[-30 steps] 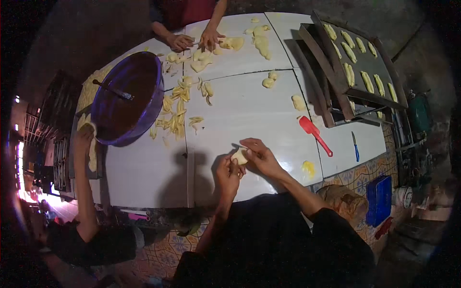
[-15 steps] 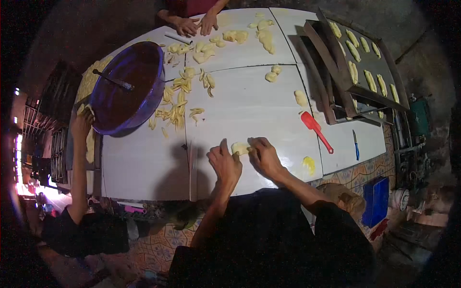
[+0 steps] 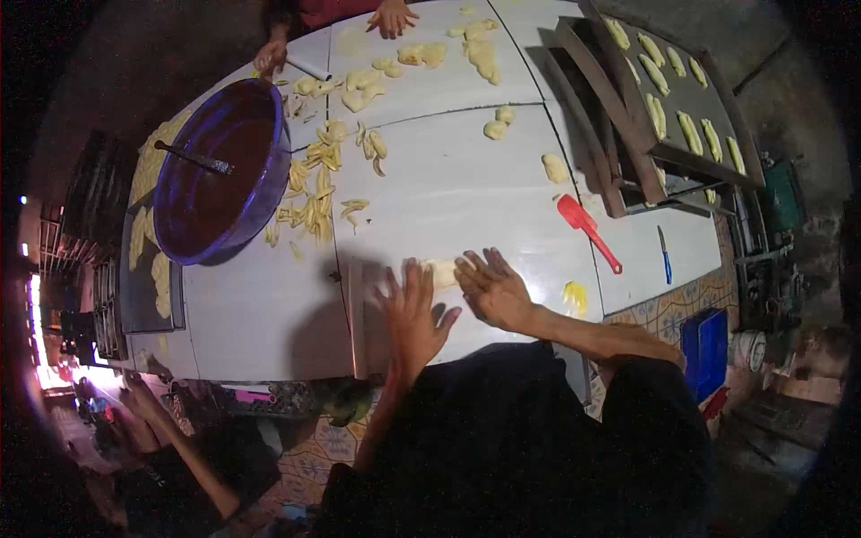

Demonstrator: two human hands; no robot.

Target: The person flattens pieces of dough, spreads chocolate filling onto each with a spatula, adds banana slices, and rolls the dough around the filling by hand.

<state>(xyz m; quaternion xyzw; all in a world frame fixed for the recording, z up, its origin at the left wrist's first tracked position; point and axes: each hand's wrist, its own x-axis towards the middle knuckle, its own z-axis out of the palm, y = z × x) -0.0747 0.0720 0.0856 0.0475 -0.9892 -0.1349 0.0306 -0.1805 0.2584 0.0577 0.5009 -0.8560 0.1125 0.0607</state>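
Observation:
A flattened piece of pale dough [image 3: 441,273] lies on the white tabletop in front of me, between my two hands. My left hand [image 3: 411,314] is open at the dough's left end, fingers stretched out and pointing away from me. On the other end rests my right hand [image 3: 495,291], palm down with its fingers spread; its fingertips cover part of the dough. Just left of my left hand a pale rod, like a rolling pin [image 3: 357,318], lies lengthwise near the table's front edge.
At left stands a large purple basin [image 3: 166,215] of brown contents. Yellow sliced strips [image 3: 314,211] and dough lumps [image 3: 495,125] are scattered beyond. A red scraper [image 3: 587,231], blue-handled knife [image 3: 665,255] and trays of shaped dough [image 3: 668,152] are right. Co-workers' hands [image 3: 392,18] show far and left.
Both my hands have gone from pinching the dough's ends to lying with fingers spread. The left co-worker's arm has drawn back from the table; the far co-worker's hands have moved apart.

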